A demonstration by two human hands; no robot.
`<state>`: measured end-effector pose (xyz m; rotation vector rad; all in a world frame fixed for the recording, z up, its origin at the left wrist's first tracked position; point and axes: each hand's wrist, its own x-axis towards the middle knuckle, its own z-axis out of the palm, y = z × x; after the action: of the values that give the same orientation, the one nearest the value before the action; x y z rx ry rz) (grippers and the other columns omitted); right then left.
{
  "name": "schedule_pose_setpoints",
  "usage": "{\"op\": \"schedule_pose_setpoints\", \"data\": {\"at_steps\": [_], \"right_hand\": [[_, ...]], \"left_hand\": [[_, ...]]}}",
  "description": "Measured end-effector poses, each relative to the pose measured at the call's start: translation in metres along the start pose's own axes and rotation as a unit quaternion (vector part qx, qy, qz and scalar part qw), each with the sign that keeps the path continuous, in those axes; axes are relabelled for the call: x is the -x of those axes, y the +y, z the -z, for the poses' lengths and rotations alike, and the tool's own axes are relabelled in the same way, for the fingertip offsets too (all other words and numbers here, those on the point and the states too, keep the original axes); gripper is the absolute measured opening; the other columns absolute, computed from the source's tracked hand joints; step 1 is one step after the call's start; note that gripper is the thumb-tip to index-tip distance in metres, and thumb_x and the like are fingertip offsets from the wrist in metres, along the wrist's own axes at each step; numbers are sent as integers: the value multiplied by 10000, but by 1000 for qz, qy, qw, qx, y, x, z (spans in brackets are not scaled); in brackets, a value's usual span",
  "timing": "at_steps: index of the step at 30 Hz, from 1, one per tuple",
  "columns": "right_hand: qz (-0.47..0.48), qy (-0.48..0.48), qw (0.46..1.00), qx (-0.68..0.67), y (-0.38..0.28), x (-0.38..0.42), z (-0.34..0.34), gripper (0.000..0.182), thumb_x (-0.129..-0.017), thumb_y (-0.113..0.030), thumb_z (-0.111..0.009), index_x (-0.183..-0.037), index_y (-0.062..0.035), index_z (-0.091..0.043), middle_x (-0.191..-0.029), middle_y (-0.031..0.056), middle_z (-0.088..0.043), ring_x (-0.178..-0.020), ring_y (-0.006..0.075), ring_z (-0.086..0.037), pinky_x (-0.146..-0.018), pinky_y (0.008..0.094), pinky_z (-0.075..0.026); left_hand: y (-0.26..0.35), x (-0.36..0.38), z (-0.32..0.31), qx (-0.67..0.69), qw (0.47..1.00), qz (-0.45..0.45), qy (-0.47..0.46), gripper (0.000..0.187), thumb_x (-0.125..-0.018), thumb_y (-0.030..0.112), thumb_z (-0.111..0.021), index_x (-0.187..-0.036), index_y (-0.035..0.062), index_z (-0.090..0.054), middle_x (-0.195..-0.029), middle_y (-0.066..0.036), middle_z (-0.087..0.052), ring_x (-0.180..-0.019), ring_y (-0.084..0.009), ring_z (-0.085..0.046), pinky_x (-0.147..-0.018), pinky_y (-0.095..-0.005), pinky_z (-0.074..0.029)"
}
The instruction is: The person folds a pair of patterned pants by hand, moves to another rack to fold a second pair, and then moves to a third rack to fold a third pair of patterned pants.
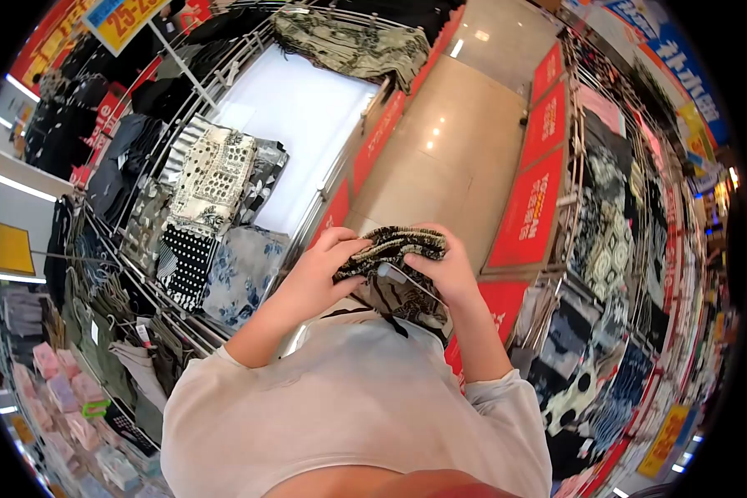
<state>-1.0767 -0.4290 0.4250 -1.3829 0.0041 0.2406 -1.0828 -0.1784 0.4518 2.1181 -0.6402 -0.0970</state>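
Note:
Close in front of my body, a dark and beige patterned garment (398,242) with a gathered, elastic-looking waistband is bunched between my hands. My left hand (319,272) grips its left end, fingers over the top and thumb below. At the other end, my right hand (450,267) is closed round the fabric, its thumb pressed on the near side. A small grey rounded piece (388,270) with a thin rod shows just under the waistband. Lower folds of the cloth hang down against my shirt (349,398).
To the left stands a display table (307,108) with folded patterned clothes (216,170) and a camouflage-like garment (353,46) at its far end. A tiled aisle (432,141) runs ahead. Red sign panels (527,212) edge another clothes rack on the right. Hanging trousers (141,365) are at lower left.

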Motion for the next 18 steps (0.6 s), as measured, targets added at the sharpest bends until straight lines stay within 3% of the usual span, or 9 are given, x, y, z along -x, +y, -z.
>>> {"op": "schedule_pose_setpoints", "data": {"at_steps": [5, 10, 12, 13, 15, 16, 17, 18], "right_hand": [[-13, -21, 999, 29, 15, -86, 59, 419, -792, 84, -767, -1184, 2, -647, -1067, 60, -713, -990, 152, -666, -899, 315, -543], [-17, 57, 996, -61, -1, -167, 158, 457, -766, 142, -723, -1194, 4, -638, -1083, 96, -710, -994, 210, -680, -925, 365, -549], [14, 51, 993, -105, -8, -197, 195, 393, -800, 91, -719, -1177, 36, -625, -1090, 132, -712, -987, 248, -697, -910, 390, -564], [43, 37, 991, -123, -3, -215, 219, 345, -837, 49, -711, -1170, 58, -620, -1091, 153, -715, -974, 274, -710, -893, 409, -577], [14, -3, 990, -142, 0, -252, 250, 375, -851, 21, -727, -1204, 63, -605, -1124, 158, -707, -1032, 291, -697, -938, 432, -562], [-8, -10, 988, -157, -8, -266, 255, 386, -857, 11, -732, -1215, 62, -600, -1142, 159, -700, -1058, 296, -687, -961, 442, -549], [-30, -21, 986, -165, -16, -283, 263, 396, -862, 1, -737, -1227, 62, -596, -1160, 159, -694, -1083, 301, -678, -984, 453, -535], [-13, -20, 985, -172, -14, -302, 272, 456, -810, 12, -780, -1218, 60, -582, -1114, 166, -699, -1023, 298, -691, -900, 444, -576]], "left_hand": [[-25, -75, -7, 90, 995, 27, 35, 601, -775, 4, -766, -1345, 33, -578, -1249, -131, -587, -1213, -283, -580, -1010, -371, -473], [-21, -186, -38, 185, 974, 98, 91, 619, -791, 49, -768, -1376, 47, -564, -1188, -147, -633, -1034, -283, -641, -921, -359, -502], [-20, -229, -40, 207, 949, 233, -37, 632, -802, 106, -778, -1391, 57, -553, -1166, -155, -658, -937, -316, -649, -846, -389, -510], [-31, -250, -51, 208, 947, 243, -23, 632, -802, 106, -778, -1391, 57, -553, -1166, -155, -658, -937, -316, -649, -846, -389, -510], [-60, -280, -75, 64, 992, 65, 93, 557, -803, 162, -796, -1316, 50, -609, -1145, -144, -668, -973, -332, -628, -867, -414, -485], [-48, -298, -61, 23, 989, 139, 41, 447, -797, 177, -809, -1196, 38, -665, -1161, -134, -664, -1053, -342, -599, -937, -426, -451], [-56, -311, -65, 28, 987, 152, 51, 447, -797, 177, -809, -1196, 38, -665, -1161, -134, -664, -1053, -342, -599, -937, -426, -451], [-71, -324, -71, 21, 990, 83, 116, 392, -799, 171, -806, -1142, 34, -679, -1156, -134, -662, -1091, -339, -585, -959, -418, -436]]}}
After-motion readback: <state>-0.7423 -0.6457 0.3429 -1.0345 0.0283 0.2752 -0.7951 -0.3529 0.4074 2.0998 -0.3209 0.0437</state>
